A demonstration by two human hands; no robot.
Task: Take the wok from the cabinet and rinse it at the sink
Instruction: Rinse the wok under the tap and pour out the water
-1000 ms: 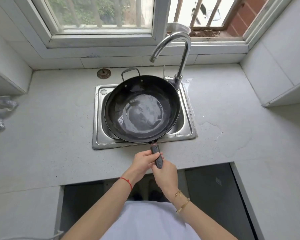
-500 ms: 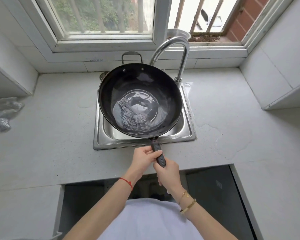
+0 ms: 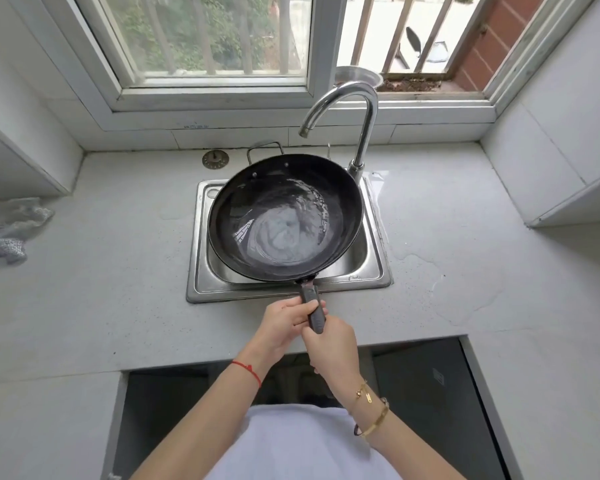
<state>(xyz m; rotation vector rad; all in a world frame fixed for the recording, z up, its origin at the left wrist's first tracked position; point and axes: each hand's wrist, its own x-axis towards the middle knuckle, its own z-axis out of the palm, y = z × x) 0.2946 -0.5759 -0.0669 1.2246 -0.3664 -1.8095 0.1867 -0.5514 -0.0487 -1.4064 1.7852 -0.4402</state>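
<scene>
Compared with half a second ago, the black wok (image 3: pixel 284 220) sits lower and flatter over the steel sink (image 3: pixel 201 237), its far rim no longer raised toward the window sill, and the water (image 3: pixel 284 233) inside has spread from a ragged patch on the near left side into a swirling sheet across the middle of the bowl. The small loop handle (image 3: pixel 264 148) at the far rim now shows just above the counter edge rather than against the sill. The wok covers most of the basin, its right rim just beside the base of the curved faucet (image 3: pixel 360 133), whose spout hangs above the far right of the bowl. The long dark handle (image 3: pixel 313 308) points back toward the person. The left hand (image 3: pixel 284 322) curls its fingers around the handle from the left, and the right hand (image 3: pixel 331 348) grips the handle's near end just behind it, the two hands touching. A drain strainer (image 3: pixel 215 159) lies on the countertop (image 3: pixel 101 271) behind the sink, and a crumpled cloth (image 3: pixel 7 230) lies far left.
</scene>
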